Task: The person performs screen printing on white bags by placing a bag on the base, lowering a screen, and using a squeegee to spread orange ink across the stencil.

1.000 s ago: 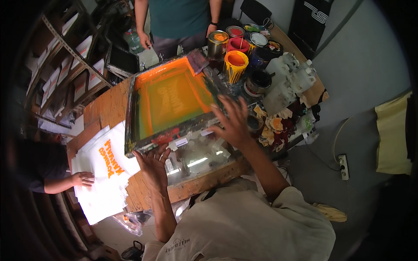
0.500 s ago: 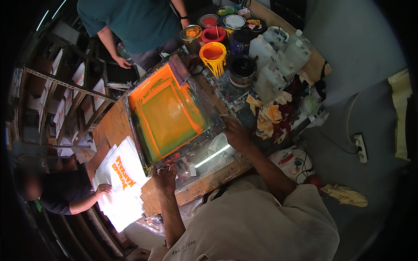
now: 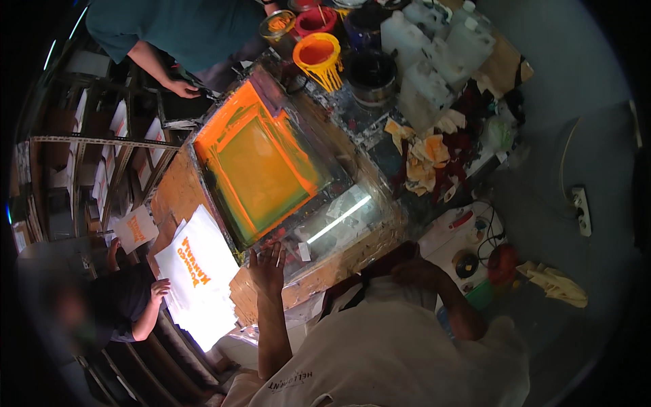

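Note:
My left hand (image 3: 268, 269) is open, palm up with fingers apart, at the near corner of a screen-printing frame (image 3: 220, 220). Orange ink (image 3: 261, 173) covers much of its mesh, with greenish edges. Drawn back against my body, my right hand (image 3: 415, 275) is dim and its fingers are not clear. A dark reddish thing (image 3: 397, 258) shows beside it, too dark to name. Under the frame's near side lies a glass plate (image 3: 346, 220) reflecting a light strip. Left of my left hand is a stack of white sheets (image 3: 203, 292) with orange lettering on top.
Paint buckets (image 3: 317, 54) and translucent jugs (image 3: 424, 88) crowd the far table, with stained rags (image 3: 427, 159) nearer. One co-worker (image 3: 183, 34) stands opposite. Another co-worker's hand (image 3: 160, 290) touches the stack; a printed sheet (image 3: 135, 228) is beside. Racks (image 3: 102, 139) stand left.
My right hand has left the frame's right corner and come back to my body. The left co-worker's other hand now has a printed sheet at it. The view has shifted.

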Available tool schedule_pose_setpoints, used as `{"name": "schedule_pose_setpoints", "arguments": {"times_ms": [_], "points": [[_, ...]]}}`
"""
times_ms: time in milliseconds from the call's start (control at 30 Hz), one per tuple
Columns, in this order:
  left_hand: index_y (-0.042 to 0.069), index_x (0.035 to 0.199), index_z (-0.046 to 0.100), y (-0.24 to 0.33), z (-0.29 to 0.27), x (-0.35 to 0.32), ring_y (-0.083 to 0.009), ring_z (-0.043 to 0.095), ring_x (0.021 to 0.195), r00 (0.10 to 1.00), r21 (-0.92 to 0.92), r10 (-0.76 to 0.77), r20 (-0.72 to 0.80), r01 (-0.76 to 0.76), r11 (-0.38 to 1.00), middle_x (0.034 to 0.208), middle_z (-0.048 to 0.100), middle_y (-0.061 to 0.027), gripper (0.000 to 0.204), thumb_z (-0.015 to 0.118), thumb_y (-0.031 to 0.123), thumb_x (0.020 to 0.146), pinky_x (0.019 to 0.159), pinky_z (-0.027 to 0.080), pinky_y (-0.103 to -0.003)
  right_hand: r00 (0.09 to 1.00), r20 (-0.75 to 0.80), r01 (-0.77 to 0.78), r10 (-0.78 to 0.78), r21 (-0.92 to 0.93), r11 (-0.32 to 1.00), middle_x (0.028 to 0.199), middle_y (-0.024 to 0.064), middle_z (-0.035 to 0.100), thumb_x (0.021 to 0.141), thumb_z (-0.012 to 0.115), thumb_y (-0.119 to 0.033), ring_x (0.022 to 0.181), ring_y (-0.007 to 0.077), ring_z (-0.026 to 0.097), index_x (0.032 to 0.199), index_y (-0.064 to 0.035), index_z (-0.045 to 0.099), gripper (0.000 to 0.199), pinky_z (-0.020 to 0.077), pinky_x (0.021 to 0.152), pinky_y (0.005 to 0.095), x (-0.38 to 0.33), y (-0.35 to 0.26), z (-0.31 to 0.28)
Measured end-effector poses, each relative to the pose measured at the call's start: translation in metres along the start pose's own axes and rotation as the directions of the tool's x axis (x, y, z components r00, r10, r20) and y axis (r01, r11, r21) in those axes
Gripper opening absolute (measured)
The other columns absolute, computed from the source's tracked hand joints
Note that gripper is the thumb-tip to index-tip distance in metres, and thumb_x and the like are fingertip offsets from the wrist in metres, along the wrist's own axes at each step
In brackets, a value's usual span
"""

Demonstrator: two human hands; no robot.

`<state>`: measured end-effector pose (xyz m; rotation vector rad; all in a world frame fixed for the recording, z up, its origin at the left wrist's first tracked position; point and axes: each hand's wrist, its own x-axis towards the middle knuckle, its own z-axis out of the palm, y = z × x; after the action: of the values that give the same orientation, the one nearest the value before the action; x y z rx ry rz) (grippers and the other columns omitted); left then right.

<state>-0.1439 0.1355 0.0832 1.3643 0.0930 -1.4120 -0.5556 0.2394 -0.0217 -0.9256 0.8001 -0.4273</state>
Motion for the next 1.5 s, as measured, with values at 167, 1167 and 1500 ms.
{"name": "schedule_pose_setpoints", "arguments": {"times_ms": [167,1167,1500], "points": [[0.003,0.146,0.043,-0.023,-0.001,-0.039,-0.0327,0.059,0.124,0.977,0.273,-0.175,0.125,0.136,0.952,0.138,0.059,-0.0174,0.065,0.039,0.056,0.108,0.098,0.048,-0.045,0.897,-0.254,0.024,-0.362,-0.789,0.614,0.136,0.0099,0.063,0.097,0.065,-0.016,0.126,0.0235,0.060,0.137,-0.0075,0.060,0.041,0.0460,0.109,0.0390,0.088,0.062,0.012],[0.005,0.102,0.058,0.123,0.154,-0.043,-0.0321,0.059,0.122,0.104,0.238,0.749,0.654,-0.968,-0.074,0.127,0.064,-0.0168,0.030,0.081,0.006,0.082,0.106,0.044,-0.043,0.539,0.160,0.298,-0.827,-0.954,0.010,0.115,0.0110,0.065,0.081,0.070,0.000,0.105,0.0315,0.061,0.111,-0.0064,0.073,0.031,0.0481,0.092,0.0451,0.086,-0.310,0.116],[-0.001,0.105,0.061,0.129,0.211,-0.001,-0.0306,0.063,0.117,0.312,0.232,0.725,0.614,-0.949,0.212,0.120,0.067,-0.0158,0.031,0.078,-0.002,0.079,0.103,0.048,-0.038,0.789,0.534,0.124,-0.304,-0.623,-0.773,0.089,0.0020,0.071,0.082,0.075,-0.019,0.098,0.0148,0.063,0.118,-0.0114,0.074,0.037,0.0479,0.087,0.0356,0.216,-0.514,0.121]]}}
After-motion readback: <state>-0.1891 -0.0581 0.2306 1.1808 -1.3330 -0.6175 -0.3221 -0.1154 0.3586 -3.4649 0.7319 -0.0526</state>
